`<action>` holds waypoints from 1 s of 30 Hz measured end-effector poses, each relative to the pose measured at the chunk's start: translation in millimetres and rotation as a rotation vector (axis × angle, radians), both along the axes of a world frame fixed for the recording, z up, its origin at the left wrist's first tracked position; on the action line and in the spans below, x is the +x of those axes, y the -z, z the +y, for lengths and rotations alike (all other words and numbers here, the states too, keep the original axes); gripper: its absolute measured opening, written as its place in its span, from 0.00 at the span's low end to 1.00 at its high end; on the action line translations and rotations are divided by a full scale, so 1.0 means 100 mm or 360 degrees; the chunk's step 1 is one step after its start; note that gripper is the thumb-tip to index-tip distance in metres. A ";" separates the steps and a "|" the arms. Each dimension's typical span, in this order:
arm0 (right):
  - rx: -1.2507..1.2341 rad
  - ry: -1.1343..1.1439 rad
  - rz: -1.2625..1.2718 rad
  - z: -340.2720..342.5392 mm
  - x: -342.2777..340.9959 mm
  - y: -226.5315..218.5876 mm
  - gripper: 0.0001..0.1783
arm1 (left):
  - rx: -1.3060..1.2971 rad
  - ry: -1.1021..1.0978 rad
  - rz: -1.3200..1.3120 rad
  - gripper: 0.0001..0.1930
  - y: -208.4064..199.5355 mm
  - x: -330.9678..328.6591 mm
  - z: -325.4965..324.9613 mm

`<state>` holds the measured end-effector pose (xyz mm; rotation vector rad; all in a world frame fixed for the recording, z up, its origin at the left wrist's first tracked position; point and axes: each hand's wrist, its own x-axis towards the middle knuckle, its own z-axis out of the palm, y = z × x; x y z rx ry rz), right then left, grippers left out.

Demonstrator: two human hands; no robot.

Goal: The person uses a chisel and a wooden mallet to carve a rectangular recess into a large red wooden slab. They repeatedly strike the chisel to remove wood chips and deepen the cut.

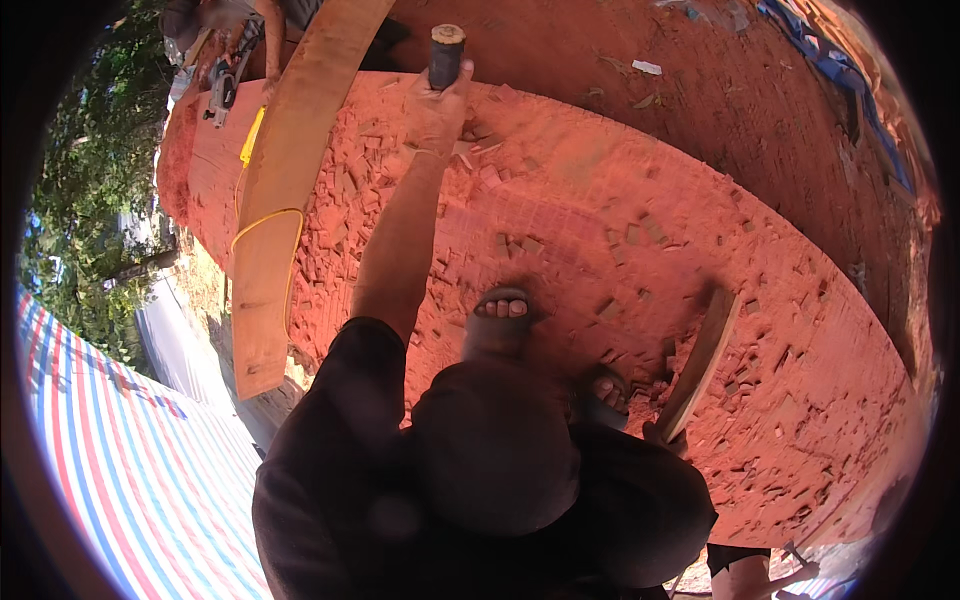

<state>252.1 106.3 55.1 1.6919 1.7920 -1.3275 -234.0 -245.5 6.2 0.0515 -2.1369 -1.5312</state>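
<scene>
My left hand (437,110) reaches far forward above the red wooden surface (570,230). Its fingers are closed round a short black cylinder (446,65) with a pale, round wooden end facing up; its exact kind does not show. Low on the right, my right hand (668,440) is closed on the near end of a curved wooden strip (700,360), partly hidden by my dark sleeve. The strip slants up and away from it. Chips of wood (520,243) lie scattered over the surface around my sandalled feet (503,308).
A long brown plank (300,140) crosses on the left, with a yellow cord (290,213) over it. Far left, another person's arm (273,40) is beside a power tool (220,98). Another person's arm (765,580) shows lower right. Striped sheeting (120,440) hangs lower left.
</scene>
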 end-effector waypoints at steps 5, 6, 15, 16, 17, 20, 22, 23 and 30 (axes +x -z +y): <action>0.0028 0.0138 -0.0066 -0.31 -0.16 -0.05 0.21 | 0.0903 0.0170 0.0089 0.20 -0.62 -1.08 0.84; 0.0051 0.0163 -0.0108 -0.35 -0.17 -0.06 0.22 | 0.0364 0.0015 0.0460 0.18 -0.73 -1.12 0.98; 0.0027 0.0230 0.0053 -0.50 -0.19 -0.01 0.25 | -0.0309 0.0440 -0.0519 0.16 -0.37 0.36 0.27; 0.0120 0.0133 0.0051 -0.49 -0.17 0.03 0.25 | -0.0197 0.0412 -0.0597 0.16 -0.26 0.41 0.30; 0.0024 0.0170 0.0040 -0.48 -0.14 0.06 0.26 | -0.0075 0.0426 -0.0623 0.16 -0.18 0.44 0.35; 0.0134 -0.0016 0.0252 -0.43 -0.05 0.14 0.27 | -0.0202 0.0194 -0.0093 0.17 -0.15 0.14 0.76; 0.0281 -0.0357 0.0274 -0.41 -0.01 0.15 0.28 | 0.0241 0.0221 0.0143 0.18 -0.30 -0.25 1.09; 0.0273 -0.0284 0.0350 -0.41 0.00 0.15 0.28 | 0.0419 0.0109 0.0229 0.16 -0.43 -0.53 1.25; -0.0302 0.0372 0.0302 -0.44 -0.03 0.07 0.28 | -0.0456 0.0271 -0.0152 0.19 -0.79 -0.57 1.03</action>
